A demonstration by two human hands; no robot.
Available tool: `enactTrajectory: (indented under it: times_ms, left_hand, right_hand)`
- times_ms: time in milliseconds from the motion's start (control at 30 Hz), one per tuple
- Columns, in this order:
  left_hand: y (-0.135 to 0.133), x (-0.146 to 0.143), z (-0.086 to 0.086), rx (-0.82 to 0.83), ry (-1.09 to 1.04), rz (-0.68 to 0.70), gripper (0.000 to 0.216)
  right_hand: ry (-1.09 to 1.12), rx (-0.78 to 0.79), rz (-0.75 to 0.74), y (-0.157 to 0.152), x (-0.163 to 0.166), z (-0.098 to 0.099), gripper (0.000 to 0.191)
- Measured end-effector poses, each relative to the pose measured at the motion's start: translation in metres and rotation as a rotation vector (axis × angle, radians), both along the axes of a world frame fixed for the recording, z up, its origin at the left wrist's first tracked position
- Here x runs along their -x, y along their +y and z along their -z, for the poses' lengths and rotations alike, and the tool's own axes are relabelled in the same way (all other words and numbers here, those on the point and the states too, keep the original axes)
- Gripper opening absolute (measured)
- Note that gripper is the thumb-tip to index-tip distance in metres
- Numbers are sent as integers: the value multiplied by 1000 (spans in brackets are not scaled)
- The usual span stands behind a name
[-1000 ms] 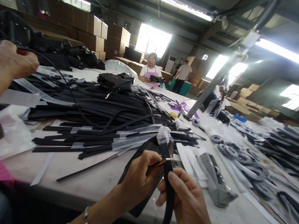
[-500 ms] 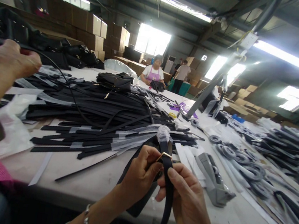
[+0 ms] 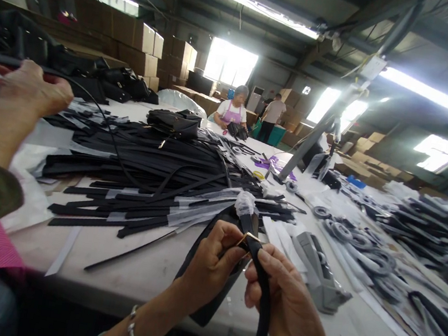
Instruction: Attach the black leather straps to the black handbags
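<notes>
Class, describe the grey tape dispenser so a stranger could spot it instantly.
Start at the white table and find the person's right hand. Just right of it lies the grey tape dispenser, the only solid wedge among flat black straps and round rolls.

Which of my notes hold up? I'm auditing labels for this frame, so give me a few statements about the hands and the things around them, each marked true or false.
1. The left hand and the right hand both grip one black strap with a gold buckle. True.
2. The strap's far end carries a pale wrapping. True.
3. The grey tape dispenser lies left of both hands. False: it lies to their right.
4. The pile of black straps sits on the floor. False: it lies on the table.
5. Another person's hand shows at the left edge. True.
</notes>
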State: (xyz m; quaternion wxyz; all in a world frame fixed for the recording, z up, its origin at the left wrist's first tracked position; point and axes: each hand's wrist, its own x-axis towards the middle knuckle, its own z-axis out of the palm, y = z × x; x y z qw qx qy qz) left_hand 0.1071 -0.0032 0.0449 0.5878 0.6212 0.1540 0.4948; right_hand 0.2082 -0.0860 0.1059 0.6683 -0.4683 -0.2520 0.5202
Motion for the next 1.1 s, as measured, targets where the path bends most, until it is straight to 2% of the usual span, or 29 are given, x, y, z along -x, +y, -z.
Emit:
enactTrajectory:
  times_ms: [100,200,400,500,567,667,733,800,967,1033,1100]
  left_hand:
    - [1,1,0,-86,24,-33,10]
    - [0,1,1,-229,48,-128,7]
    - [2,1,6,-410,56,-259,10]
    - [5,1,6,-532,90,-268,11]
    - [5,0,5,-506,85,-245,10]
    - [5,-1,6,-318,61,-182,7]
    - [5,0,8,-297,56,-155,8]
    - [8,2,10,-411,75,-178,11]
    - [20,8,10,-794,95,-256,22]
    - [23,7,8,-860,92,-237,25]
    - [24,5,5,-837,139,-227,24]
  right_hand:
    - [-88,-15,54,-2,2,0,32]
    - [-160,-42,101,-2,4,5,33]
    - [-37,-51,3,-1,3,13,31]
    - [-37,-65,24,1,-2,13,31]
    - [-108,-52,40,1,-6,11,32]
    - [-286,-42,54,1,-9,8,35]
    - [-340,-38,64,1,-9,8,35]
    - [-264,-27,50,1,-8,9,35]
    - [87,15,-47,4,-14,12,34]
    - [177,55,-73,6,-19,13,32]
    - [250,96,-99,8,-25,13,31]
